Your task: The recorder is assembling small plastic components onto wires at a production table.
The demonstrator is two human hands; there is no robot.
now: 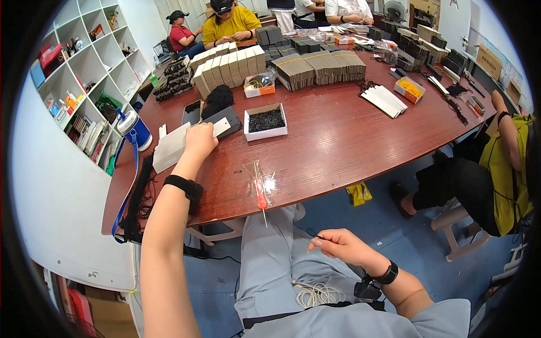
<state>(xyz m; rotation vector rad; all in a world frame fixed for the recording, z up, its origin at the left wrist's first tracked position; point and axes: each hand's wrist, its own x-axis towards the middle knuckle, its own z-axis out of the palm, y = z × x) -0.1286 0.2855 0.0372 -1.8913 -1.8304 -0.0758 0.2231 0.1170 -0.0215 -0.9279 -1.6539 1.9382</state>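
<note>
While the left hand point(198, 141) is reaching out over the reddish wooden bench point(338, 141), it is closing around a flat grey card piece point(172, 147) with a pale tag end point(221, 127) sticking out at 2 o'clock from the fingers. This card piece is a thin rectangular panel, pale grey and matte, lying flat on the bench at 9 o'clock from the hand. A black phone point(193, 112) is lying at 12 o'clock from the hand, and a white open box of black cords point(266, 121) is sitting at 3 o'clock from it. The right hand point(338, 245) is hovering over the lap, below the bench edge, pinching a thin black cord point(311, 233) between thumb and fingertips, the fingers narrowly closed. A red-handled tool point(260, 194) is resting near the bench edge, at 11 o'clock from the right hand. A coil of pale string point(318, 294) is lying on the lap at 6 o'clock from that hand.
</note>
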